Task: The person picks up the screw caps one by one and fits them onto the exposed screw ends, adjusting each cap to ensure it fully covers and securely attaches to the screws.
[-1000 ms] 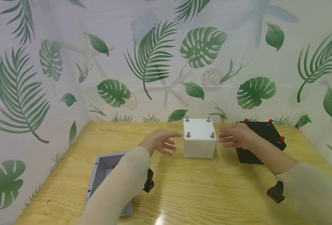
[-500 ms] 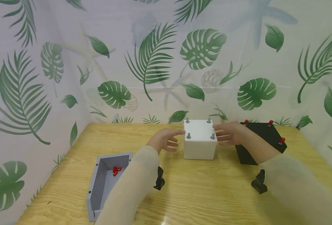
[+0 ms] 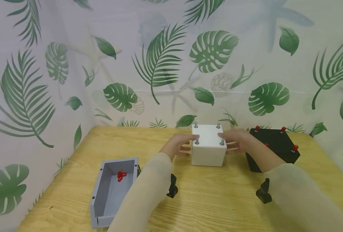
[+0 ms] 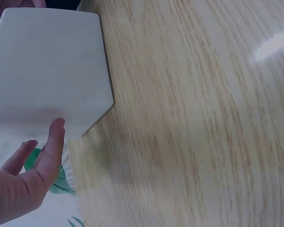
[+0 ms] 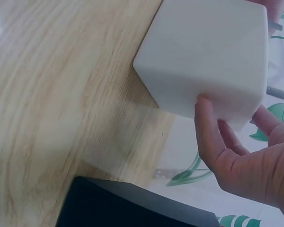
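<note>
A white block [image 3: 207, 156] stands on the wooden table, with a metal threaded stud [image 3: 222, 142] at each corner of its top. My left hand [image 3: 179, 144] holds its left side, one digit lying over the top edge and the other fingers lower down. From the opposite side my right hand [image 3: 238, 140] grips it, fingertips against the side face and thumb at the top edge. Up close, the white block [image 5: 203, 52] shows a plain smooth face in the right wrist view. In the left wrist view, fingertips of my left hand [image 4: 35, 175] overlap the side face.
Right of the white block stands a black block [image 3: 273, 141] with red-capped posts [image 3: 295, 148] on top. On the left, a grey tray [image 3: 95, 190] contains several small red caps [image 3: 121, 176]. A leaf-patterned cloth [image 3: 171, 64] hangs behind the table.
Both hands have closed in from either side onto the white block, their digits now over its top edges. The forearms have moved inward, uncovering more of the grey tray.
</note>
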The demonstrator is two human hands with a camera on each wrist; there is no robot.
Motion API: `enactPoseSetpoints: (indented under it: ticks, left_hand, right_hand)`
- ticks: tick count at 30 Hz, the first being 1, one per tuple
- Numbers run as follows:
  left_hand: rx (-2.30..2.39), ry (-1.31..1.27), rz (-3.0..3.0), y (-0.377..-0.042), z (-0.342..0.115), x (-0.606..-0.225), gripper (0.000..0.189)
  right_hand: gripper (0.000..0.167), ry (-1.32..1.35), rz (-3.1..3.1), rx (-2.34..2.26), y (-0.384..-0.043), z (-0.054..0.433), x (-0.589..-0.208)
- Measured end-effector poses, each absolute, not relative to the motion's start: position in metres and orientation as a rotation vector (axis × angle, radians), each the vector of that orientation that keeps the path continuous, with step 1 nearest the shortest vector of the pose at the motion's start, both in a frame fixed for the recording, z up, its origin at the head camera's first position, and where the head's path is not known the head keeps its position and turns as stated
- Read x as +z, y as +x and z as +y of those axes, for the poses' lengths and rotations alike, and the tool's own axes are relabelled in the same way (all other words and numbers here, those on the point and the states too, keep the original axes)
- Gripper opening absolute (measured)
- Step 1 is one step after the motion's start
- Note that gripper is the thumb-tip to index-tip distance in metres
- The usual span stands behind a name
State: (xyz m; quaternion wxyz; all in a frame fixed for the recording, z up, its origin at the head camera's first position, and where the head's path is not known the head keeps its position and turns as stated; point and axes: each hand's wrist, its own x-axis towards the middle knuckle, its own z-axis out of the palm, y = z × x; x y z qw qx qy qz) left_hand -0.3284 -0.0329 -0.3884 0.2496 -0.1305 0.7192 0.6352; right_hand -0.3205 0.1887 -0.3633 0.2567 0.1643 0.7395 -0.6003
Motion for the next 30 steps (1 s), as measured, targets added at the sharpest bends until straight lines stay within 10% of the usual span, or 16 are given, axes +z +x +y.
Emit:
enactPoseSetpoints:
  ticks: [30]
  left_hand:
    - [1.790, -0.461, 1.841, -0.3278, -0.0278, -0.3861, 0.049]
  right_hand:
    - [0.076, 0.302, 2.055, -1.573, -0.3156, 0.1920, -0.3641]
